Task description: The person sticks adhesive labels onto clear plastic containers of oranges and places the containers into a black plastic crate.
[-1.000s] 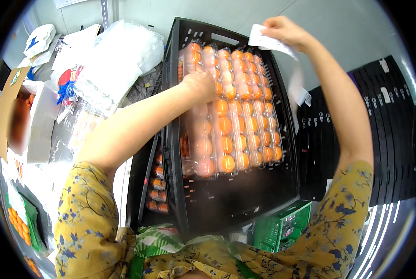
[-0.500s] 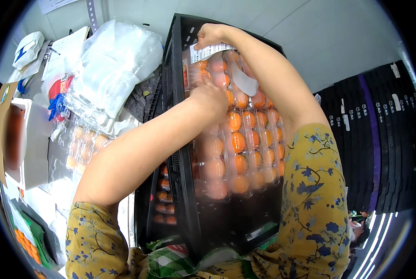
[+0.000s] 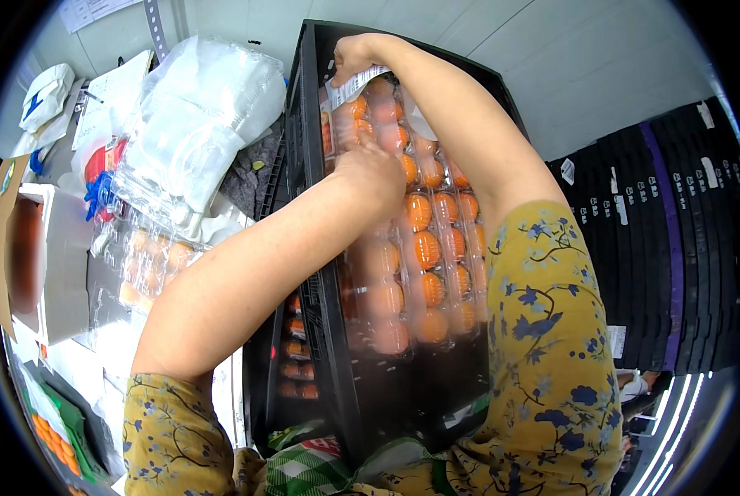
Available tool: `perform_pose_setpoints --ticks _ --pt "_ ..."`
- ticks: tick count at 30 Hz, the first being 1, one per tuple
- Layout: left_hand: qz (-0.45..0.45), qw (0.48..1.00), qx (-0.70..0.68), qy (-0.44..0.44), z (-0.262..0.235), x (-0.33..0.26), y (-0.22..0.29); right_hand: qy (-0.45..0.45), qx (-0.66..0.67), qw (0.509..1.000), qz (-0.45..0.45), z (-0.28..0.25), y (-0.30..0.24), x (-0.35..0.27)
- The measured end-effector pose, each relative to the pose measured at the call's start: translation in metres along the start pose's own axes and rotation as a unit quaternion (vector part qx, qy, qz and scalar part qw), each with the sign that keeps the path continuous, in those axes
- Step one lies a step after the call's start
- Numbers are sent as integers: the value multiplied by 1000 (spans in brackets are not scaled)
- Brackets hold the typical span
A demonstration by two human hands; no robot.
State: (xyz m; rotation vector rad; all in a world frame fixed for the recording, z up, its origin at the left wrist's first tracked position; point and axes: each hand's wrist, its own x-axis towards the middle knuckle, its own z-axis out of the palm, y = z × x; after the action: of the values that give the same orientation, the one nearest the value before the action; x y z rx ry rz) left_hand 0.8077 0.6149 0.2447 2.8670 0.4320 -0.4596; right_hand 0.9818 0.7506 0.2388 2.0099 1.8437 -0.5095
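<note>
A deep black crate (image 3: 310,248) in front of me holds clear plastic packs (image 3: 423,248) of small, round orange fruits set in rows. At the crate's far left corner my right hand (image 3: 355,59) is closed, pinching the end of a white printed label (image 3: 360,85) that lies over the far end of the packs. My left hand (image 3: 373,172) is on the packs just nearer than the label. One finger stretches forward over the plastic; its other fingers are partly hidden. My right forearm covers the packs along the crate's right side.
On the left counter lie a pile of clear plastic bags (image 3: 196,116), empty-looking clear packaging (image 3: 151,256) and a white box (image 3: 64,256) with a cardboard flap. A second black crate with fruit packs (image 3: 297,347) sits beside mine. Stacked black crates (image 3: 634,248) stand at right.
My right hand and the label have shifted slightly left and away from me. My right forearm has swung left, covering more of the packs. The left hand stays nearly in place.
</note>
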Motion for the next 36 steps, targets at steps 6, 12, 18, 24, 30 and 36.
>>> perform_pose_setpoints --ticks 6,12,18,24,30,36 --pt "-11 1000 -13 4 4 2 -1 -8 -18 1000 6 0 -4 6" --pt "45 998 -35 31 -2 0 -5 -51 -86 992 72 4 -3 17" --pt "15 993 99 59 -36 3 -53 -47 -102 985 132 -9 -42 -10" --pt "-64 969 222 -89 -43 53 -62 0 -69 988 135 -8 -43 -21" --pt "-78 961 240 -110 -26 76 -70 -43 2 987 155 -5 -20 -7" --pt "-70 944 289 -147 -11 86 -85 -51 -45 990 123 -13 -1 2"
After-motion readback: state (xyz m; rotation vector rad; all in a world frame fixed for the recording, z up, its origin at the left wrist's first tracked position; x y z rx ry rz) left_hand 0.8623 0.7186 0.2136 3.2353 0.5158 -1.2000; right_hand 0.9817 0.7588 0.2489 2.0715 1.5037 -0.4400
